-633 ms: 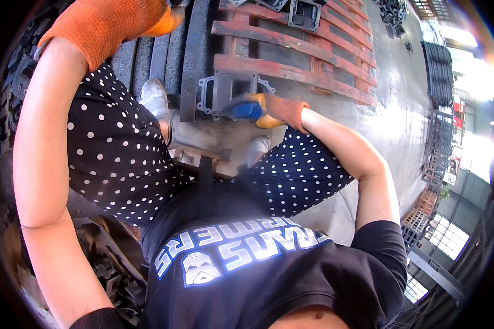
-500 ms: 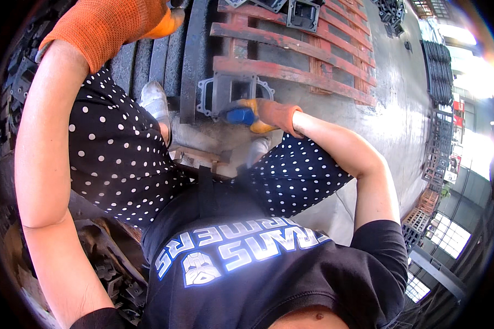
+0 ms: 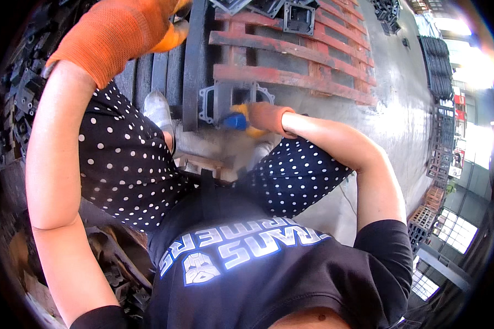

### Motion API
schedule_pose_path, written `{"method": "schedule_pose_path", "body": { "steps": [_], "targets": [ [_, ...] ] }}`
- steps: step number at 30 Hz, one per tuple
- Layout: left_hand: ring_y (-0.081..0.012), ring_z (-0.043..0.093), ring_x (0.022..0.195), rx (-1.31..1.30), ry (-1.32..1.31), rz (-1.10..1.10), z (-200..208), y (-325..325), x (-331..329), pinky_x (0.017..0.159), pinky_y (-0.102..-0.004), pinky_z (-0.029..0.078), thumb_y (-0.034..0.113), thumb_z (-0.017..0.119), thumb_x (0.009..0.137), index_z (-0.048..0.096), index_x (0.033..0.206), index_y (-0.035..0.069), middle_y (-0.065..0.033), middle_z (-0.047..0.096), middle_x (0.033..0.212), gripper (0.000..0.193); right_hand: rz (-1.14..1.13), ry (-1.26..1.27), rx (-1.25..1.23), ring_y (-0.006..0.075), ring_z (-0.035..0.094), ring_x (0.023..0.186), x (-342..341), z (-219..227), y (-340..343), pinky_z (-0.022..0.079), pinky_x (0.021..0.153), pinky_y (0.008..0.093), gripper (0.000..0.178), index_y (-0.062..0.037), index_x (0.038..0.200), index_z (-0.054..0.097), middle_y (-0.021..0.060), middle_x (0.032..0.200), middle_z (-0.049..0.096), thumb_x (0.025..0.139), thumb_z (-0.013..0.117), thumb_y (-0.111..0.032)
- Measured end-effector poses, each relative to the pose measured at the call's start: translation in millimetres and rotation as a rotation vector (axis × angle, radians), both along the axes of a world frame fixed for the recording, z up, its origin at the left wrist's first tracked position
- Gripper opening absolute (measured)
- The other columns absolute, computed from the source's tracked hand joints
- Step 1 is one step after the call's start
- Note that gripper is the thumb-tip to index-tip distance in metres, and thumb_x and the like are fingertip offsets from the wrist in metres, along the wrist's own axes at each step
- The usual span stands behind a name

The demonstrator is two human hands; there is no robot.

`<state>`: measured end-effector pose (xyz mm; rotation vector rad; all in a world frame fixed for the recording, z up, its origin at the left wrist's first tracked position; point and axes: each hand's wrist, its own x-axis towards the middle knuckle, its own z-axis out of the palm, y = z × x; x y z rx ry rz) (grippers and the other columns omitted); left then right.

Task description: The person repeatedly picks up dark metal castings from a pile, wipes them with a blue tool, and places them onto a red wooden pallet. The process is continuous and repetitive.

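Right hand (image 3: 259, 118): center of frame, gloved in orange and yellow, fingers wrapped around a blue object (image 3: 235, 121). Too blurred to tell what kind of object. It's up against the near edge of a grey metal frame part (image 3: 222, 98), upper middle of the frame, flanges with holes on both sides; can't tell if they touch.

Left hand (image 3: 134, 38): upper left, same kind of glove, over dark long bars (image 3: 196, 60). Fingers partly cut by the top edge, so can't tell if it's holding anything or how wide it is.

Grey part sits just below the lowest slat of a red wooden pallet (image 3: 291, 83). At top center, a square hollow part (image 3: 299, 30) lies on that pallet, other metal parts beside it. Heap of dark metal pieces (image 3: 24, 98) along the left edge. Silvery shoe (image 3: 158, 112) just left of the bars' lower end. Dark stack (image 3: 435, 71) at upper right.
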<state>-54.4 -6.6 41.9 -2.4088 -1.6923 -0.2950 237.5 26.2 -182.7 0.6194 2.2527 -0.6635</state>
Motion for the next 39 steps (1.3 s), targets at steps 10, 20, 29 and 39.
{"method": "schedule_pose_path", "body": {
  "steps": [10, 20, 29, 39],
  "targets": [
    [-0.0320, 0.064, 0.086, -0.080, -0.032, 0.099, -5.8, 18.3, 3.5, 0.076, -0.0397, 0.052, 0.018, 0.070, 0.079, 0.068, 0.098, 0.008, -0.0151, 0.067, 0.087, 0.021, -0.405, 0.235, 0.104, 0.0243, 0.063, 0.075, 20.6, 21.2, 67.9, 0.051, 0.068, 0.0360, 0.051, -0.0145, 0.122, 0.060, 0.0109, 0.083, 0.068, 0.071, 0.067, -0.019],
    [-0.0299, 0.063, 0.083, -0.066, -0.038, 0.090, -9.8, 14.3, -0.4, 0.075, -0.0388, 0.050, 0.016, 0.071, 0.079, 0.067, 0.098, 0.009, -0.0121, 0.064, 0.082, 0.021, -0.455, 0.265, -0.062, 0.0201, 0.062, 0.093, 2.2, 14.2, 87.5, 0.048, 0.082, 0.0314, 0.049, -0.0038, 0.123, 0.055, 0.0104, 0.108, 0.066, 0.078, 0.069, -0.016],
    [-0.0311, 0.064, 0.083, -0.113, -0.060, 0.095, 3.1, 12.5, 12.4, 0.075, -0.0397, 0.051, 0.017, 0.071, 0.079, 0.067, 0.097, 0.009, -0.0126, 0.066, 0.083, 0.020, -0.443, 0.316, -0.099, 0.0232, 0.063, 0.087, -16.1, 13.5, 99.5, 0.049, 0.078, 0.0349, 0.046, -0.0083, 0.117, 0.061, 0.0118, 0.103, 0.068, 0.073, 0.069, -0.016],
    [-0.0331, 0.064, 0.089, -0.199, -0.024, 0.188, -4.4, 19.0, 3.9, 0.078, -0.0398, 0.051, 0.019, 0.071, 0.078, 0.068, 0.099, 0.008, -0.0160, 0.067, 0.089, 0.024, -0.586, 0.281, -0.122, 0.0226, 0.062, 0.079, 22.3, 38.9, 106.9, 0.050, 0.069, 0.0378, 0.041, -0.0076, 0.110, 0.064, 0.0115, 0.096, 0.070, 0.070, 0.068, -0.016]
  ]
}}
